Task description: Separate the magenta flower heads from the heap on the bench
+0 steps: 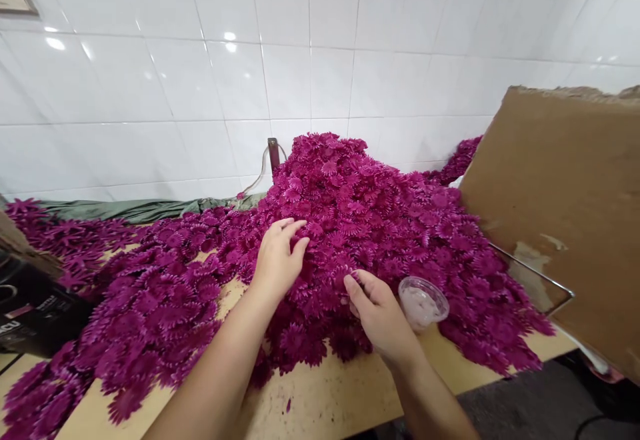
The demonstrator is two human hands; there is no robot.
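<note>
A big heap of magenta artificial flower heads [345, 193] with toothed petals covers the middle of the table. My left hand [279, 257] reaches to the heap's front left side, its thumb and fingers apart and nothing visible between them. Lower and to the right, my right hand [375, 307] has its thumb and index finger pinched together at a magenta flower; the other fingers are curled and partly hidden. Just right of that hand, a small clear plastic cup [423, 301] with whitish contents sits tilted among the flowers.
A large brown cardboard sheet [565, 207] leans at the right beside a metal wire frame [570, 293]. On the left stands a black container [40, 307]. Behind are green cloth [125, 209] and a white tiled wall [300, 80]. The wooden table [325, 400] shows along its front edge.
</note>
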